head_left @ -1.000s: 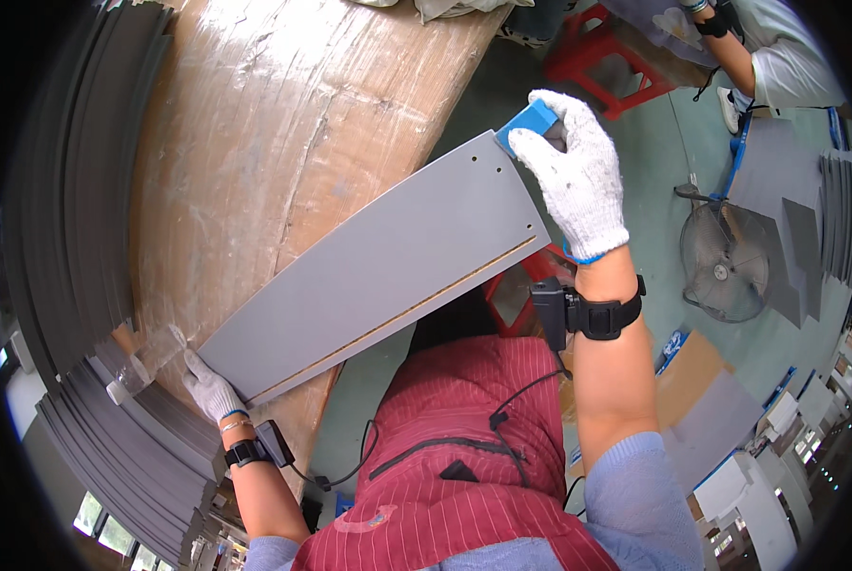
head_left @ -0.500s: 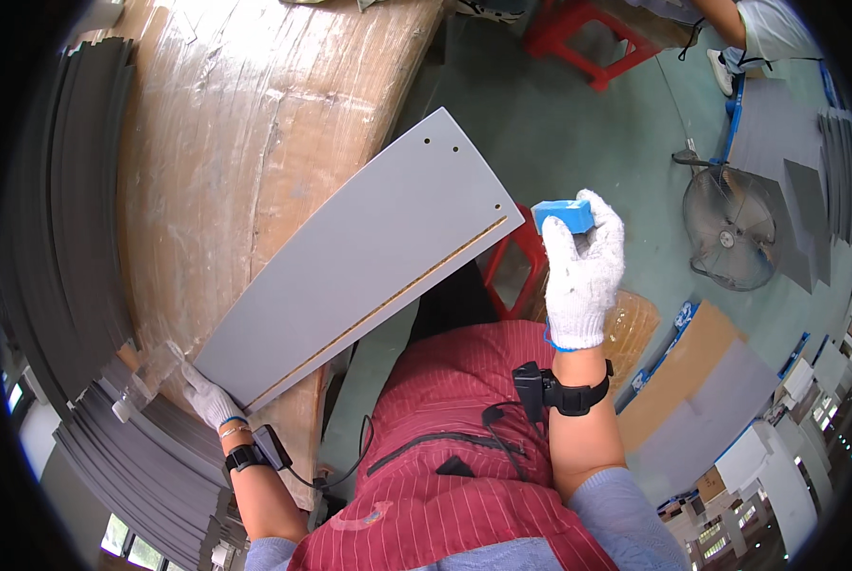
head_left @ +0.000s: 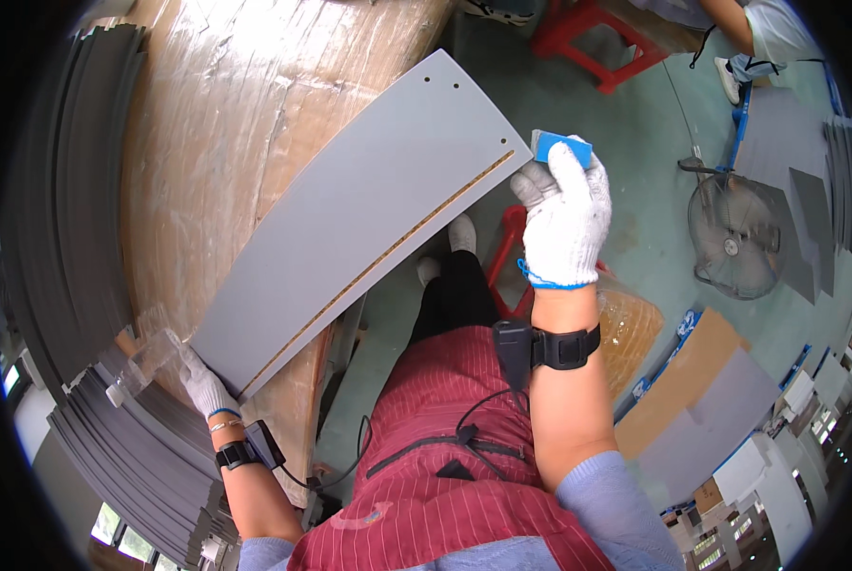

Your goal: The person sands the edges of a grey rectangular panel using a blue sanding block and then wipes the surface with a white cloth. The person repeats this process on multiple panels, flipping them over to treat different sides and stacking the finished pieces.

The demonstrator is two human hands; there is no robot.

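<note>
A long grey drawer-type panel (head_left: 359, 200) with a groove along its right edge and three small holes at the far end lies slanted across the wrapped table, its far end jutting past the table edge. My gloved left hand (head_left: 204, 383) grips its near left end, with some fingers hidden at the edge. In my gloved right hand (head_left: 567, 214) a small blue block (head_left: 561, 149), like a sanding block, is pinched between thumb and fingers. The block is at the panel's far right corner; whether it touches the edge I cannot tell.
A clear plastic bottle (head_left: 140, 369) lies beside my left hand. Stacks of dark grey strips (head_left: 69, 209) line the table's (head_left: 198, 143) left side. A floor fan (head_left: 733, 238), red stools (head_left: 593, 43) and leaning boards (head_left: 702, 409) stand right. Another person's arm (head_left: 729, 24) shows at the top right.
The panel's far end has risen in the picture, away from me. My right hand has moved forward and slightly left with the blue block, close to the panel's corner. My left hand keeps its grip.
</note>
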